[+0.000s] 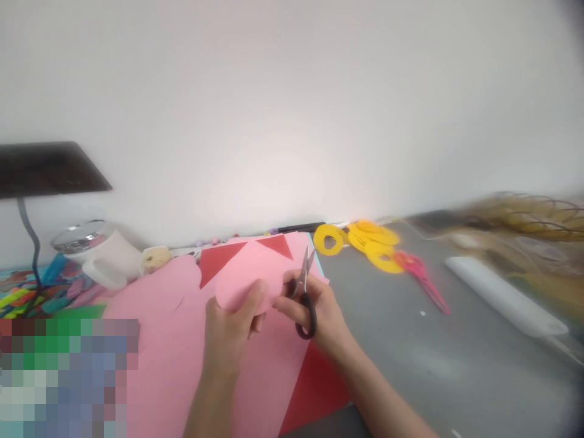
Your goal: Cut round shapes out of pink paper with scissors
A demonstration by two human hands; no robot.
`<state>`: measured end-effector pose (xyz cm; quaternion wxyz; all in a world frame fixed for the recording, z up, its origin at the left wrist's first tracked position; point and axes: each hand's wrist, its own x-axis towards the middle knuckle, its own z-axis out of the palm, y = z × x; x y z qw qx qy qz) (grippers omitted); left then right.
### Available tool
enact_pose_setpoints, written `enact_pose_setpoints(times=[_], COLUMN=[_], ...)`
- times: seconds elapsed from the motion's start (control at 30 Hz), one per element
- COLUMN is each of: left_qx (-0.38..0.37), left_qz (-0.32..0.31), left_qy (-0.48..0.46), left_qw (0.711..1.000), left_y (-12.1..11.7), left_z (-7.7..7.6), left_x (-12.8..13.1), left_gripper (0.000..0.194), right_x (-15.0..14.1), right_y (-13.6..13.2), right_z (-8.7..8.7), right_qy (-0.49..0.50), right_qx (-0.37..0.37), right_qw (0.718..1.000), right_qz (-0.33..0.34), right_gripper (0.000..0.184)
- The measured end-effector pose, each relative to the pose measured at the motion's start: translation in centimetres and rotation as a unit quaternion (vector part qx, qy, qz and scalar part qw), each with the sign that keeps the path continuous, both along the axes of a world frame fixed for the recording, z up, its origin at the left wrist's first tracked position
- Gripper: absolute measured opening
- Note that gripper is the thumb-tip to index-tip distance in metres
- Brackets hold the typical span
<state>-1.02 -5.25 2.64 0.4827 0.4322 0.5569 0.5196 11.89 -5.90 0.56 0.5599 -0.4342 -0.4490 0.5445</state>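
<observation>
My left hand (239,313) is closed on a rounded piece of pink paper (249,274), thumb on top and fingers beneath. Around the black handles of a pair of scissors (306,304), my right hand (314,310) is closed, and its thumb and fingertip meet the paper's right edge. The scissor blades point up and away, slightly apart, beside the paper rather than across it. Below both hands lie large pink paper sheets (269,371), with red paper (319,383) under their right side. Red corner pieces (219,261) show near the far edge.
Yellow paper rings (328,239) and pink scissors (422,280) lie right of the sheets. A white power strip (506,296) is further right. At left stand a white mug (109,255) and a dark panel on a stalk (50,170). The wall (292,109) closes off the back.
</observation>
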Motion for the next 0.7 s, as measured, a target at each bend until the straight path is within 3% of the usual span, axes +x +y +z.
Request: enact_pose_setpoints(times=[0.33, 0.5, 0.7], left_qx=[-0.017, -0.02, -0.035], left_qz=[-0.02, 0.014, 0.047], left_qy=[0.001, -0.001, 0.0], left_qw=[1.0, 1.0, 0.998], left_y=[-0.08, -0.06, 0.25], left_z=[0.16, 0.27, -0.41], left_x=[-0.02, 0.03, -0.18], left_gripper=[0.047, 0.045, 0.036], right_x=[0.06, 0.01, -0.13], right_y=[0.1, 0.05, 0.2], right_z=[0.42, 0.38, -0.07], right_qy=[-0.017, 0.005, 0.067], right_qx=[0.035, 0.044, 0.02], right_qw=[0.999, 0.999, 0.996], right_qz=[-0.008, 0.012, -0.062], right_gripper=[0.024, 0.02, 0.017])
